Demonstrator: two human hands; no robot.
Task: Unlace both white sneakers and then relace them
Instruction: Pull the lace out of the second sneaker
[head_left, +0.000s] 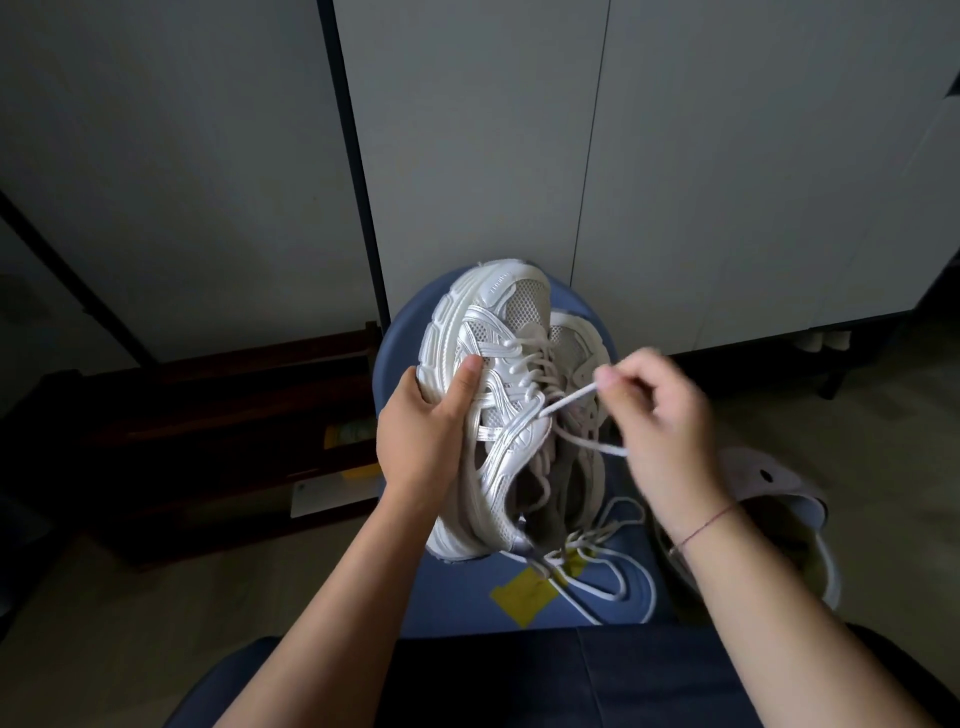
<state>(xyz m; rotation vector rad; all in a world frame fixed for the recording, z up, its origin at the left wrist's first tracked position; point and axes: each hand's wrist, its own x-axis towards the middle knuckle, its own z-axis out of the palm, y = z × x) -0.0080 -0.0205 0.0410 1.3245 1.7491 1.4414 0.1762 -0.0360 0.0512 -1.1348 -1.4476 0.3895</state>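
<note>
Left hand (423, 431) grips sneaker (488, 395) on blue stool (467, 597); right hand (660, 421) pinches lace (569, 400), second sneaker (584, 353) behind

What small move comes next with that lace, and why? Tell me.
Probably keep drawing the lace out to the right. The right hand pinches its end, the strand runs taut from an eyelet of the sneaker, and the left hand steadies that sneaker.

Dim room: grey cabinet doors (467, 130), dark low shelf (218, 415), pale floor (78, 623)
</note>
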